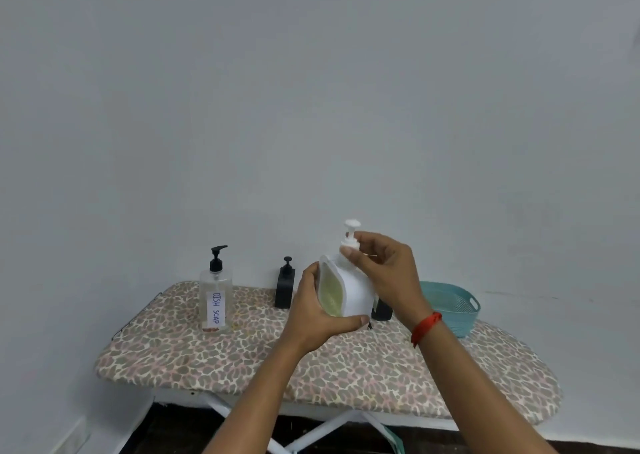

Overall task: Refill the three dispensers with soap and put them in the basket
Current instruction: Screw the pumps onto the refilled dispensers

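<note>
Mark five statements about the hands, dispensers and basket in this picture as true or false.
1. The left hand grips the body of the white dispenser. True.
2. The right hand rests on the basket. False: its fingers pinch the white dispenser at its pump collar.
3. The clear bottle labelled DISH SOAP has a black pump. True.
4. The white dispenser stands in the basket. False: it is held above the ironing board.
5. The small black dispenser lies on its side. False: it stands upright at the back of the board.
</note>
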